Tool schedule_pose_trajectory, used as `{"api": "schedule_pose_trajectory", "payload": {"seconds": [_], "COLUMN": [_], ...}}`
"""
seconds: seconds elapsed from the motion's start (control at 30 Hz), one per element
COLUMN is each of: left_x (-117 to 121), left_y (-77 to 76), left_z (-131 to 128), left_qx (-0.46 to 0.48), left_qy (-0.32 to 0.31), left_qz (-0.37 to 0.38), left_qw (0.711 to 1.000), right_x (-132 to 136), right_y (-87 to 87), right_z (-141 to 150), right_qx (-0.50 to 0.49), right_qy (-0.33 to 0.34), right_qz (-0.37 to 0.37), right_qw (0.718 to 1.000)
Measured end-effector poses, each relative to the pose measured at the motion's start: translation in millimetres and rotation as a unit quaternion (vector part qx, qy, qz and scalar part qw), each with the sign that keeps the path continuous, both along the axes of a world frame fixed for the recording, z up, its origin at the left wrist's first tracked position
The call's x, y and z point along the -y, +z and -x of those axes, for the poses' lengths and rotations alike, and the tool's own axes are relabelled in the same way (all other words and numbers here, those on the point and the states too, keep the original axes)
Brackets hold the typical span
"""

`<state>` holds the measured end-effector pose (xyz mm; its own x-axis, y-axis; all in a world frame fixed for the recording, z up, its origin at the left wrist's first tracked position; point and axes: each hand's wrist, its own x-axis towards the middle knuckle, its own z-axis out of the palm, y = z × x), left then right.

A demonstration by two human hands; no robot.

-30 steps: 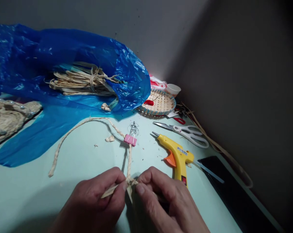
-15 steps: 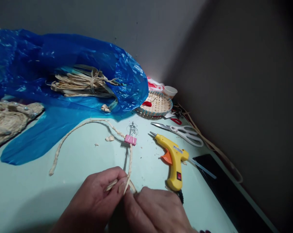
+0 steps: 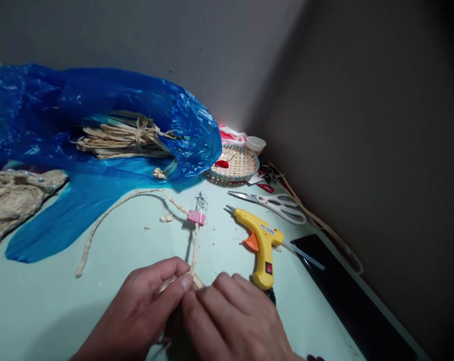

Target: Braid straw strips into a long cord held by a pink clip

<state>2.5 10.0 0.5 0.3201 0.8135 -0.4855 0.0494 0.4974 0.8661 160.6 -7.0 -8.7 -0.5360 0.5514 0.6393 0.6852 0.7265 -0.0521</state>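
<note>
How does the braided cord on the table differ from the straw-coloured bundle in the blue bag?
The braided cord is one slim plait; the bundle is a thick sheaf of separate strips, tied round. The braided cord curves across the table, held by a pink clip; the bundle lies fairly straight in the blue bag. Both are pale and straw-coloured.

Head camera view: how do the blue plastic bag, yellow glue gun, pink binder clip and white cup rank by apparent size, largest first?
1. Blue plastic bag
2. Yellow glue gun
3. Pink binder clip and white cup: too alike to rank, and the cup stands farther away.
</note>
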Motion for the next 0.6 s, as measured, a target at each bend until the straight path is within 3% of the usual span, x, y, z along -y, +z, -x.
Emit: {"api": "schedule_pose_trajectory", "payload": {"seconds": [0.1,0.17,0.23,0.3,0.33,0.4,0.6], "left_x": [3,4,5,4,4,3,6], "left_y": [0.0,-0.4,-0.2,0.9,1.8,3.4,0.5], "left_z": [1,1,1,1,1,2,4], "left_qx": [0.009,0.011,0.011,-0.001,-0.013,-0.05,-0.191], "left_qy": [0.014,0.019,0.021,0.016,0.01,-0.011,-0.065], "left_qz": [0.005,0.004,-0.005,-0.032,-0.05,-0.087,-0.28], "left_qw": [1.0,1.0,1.0,0.999,0.999,0.995,0.939], "right_x": [2,2,1,-3,-5,-10,-13], "right_y": [6.2,12.8,19.1,23.2,24.0,23.6,17.8], "right_z": [-6,-6,-5,-3,-2,-2,-1], "right_qx": [-0.106,-0.169,-0.203,-0.222,-0.23,-0.249,-0.26], "right_qy": [-0.013,-0.042,-0.059,-0.056,-0.054,-0.057,-0.037], "right_qz": [0.091,0.224,0.404,0.529,0.555,0.555,0.492], "right_qw": [0.99,0.959,0.89,0.818,0.798,0.792,0.83]}}
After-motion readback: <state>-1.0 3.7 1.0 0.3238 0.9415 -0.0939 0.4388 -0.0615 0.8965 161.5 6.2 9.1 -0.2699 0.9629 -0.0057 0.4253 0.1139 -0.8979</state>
